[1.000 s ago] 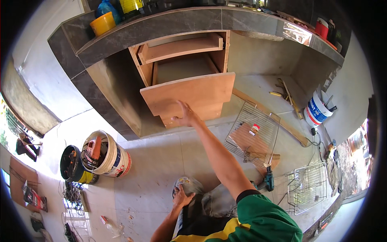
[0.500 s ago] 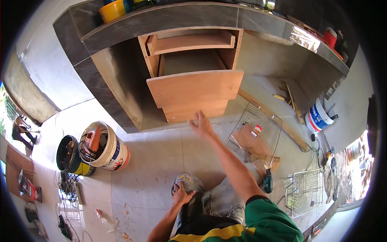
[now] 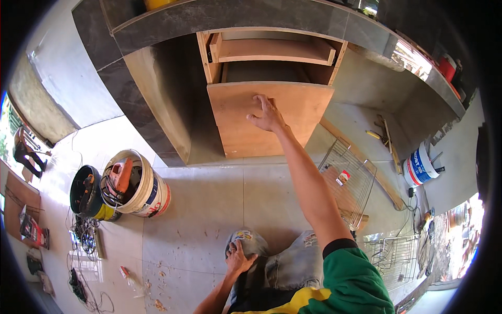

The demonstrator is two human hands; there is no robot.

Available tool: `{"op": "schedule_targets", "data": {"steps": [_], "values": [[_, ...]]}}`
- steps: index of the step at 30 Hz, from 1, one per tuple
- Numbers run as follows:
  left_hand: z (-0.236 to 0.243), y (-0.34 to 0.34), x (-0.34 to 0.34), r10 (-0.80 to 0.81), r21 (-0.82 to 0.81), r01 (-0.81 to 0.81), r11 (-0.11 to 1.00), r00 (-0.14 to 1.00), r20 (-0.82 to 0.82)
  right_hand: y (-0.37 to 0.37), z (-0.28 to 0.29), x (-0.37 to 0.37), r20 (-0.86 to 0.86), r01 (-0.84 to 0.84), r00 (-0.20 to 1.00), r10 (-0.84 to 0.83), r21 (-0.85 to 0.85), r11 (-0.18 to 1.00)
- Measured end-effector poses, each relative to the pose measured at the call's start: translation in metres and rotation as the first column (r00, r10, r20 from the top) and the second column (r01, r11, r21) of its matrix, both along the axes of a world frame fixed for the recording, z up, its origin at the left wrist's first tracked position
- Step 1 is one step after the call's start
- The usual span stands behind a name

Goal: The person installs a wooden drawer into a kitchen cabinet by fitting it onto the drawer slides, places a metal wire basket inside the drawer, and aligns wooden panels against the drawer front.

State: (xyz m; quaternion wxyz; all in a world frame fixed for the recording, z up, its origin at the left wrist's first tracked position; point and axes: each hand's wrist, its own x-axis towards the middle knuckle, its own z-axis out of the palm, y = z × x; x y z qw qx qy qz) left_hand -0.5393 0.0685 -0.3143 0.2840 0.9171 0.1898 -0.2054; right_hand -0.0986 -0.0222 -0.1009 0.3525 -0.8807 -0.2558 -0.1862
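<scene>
A wooden drawer with a wide plain front panel sits low in a cabinet under the counter, its top edge showing a dark gap behind. Against that panel, left of its middle, my right hand is stretched out with fingers apart, holding nothing; whether every fingertip touches I cannot tell. Above it a shallower wooden drawer without a front panel rests in the same cabinet frame. My left hand lies over my jeans-covered knee, fingers spread and empty.
Left on the tiled floor stand a white bucket of power tools and a dark bucket, with tangled cables nearby. On the right are wire racks, a long wooden board and a white-blue bucket. A person is at far left.
The lower drawer has slid inward, closer to the cabinet. My right hand has moved forward and up onto its front panel. My left hand stays on the knee; the view has shifted slightly.
</scene>
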Motion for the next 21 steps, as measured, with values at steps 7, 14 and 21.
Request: {"op": "schedule_targets", "data": {"steps": [7, 14, 21], "values": [[-0.007, 0.0, -0.004, -0.01, 0.037, 0.01, 0.999, 1.0, 0.012, 0.002, 0.012, 0.002, -0.055, -0.004, 0.998, 0.0, -0.072, 0.997], [-0.001, -0.002, -0.004, 0.003, 0.038, -0.004, 0.999, 1.0, 0.017, 0.004, 0.032, 0.005, -0.2, 0.043, 0.978, -0.064, -0.109, 0.993], [0.009, -0.003, -0.003, 0.014, 0.043, -0.015, 0.999, 1.0, 0.024, 0.001, 0.097, 0.005, 0.387, 0.379, 0.883, -0.264, -0.257, 0.889]]}}
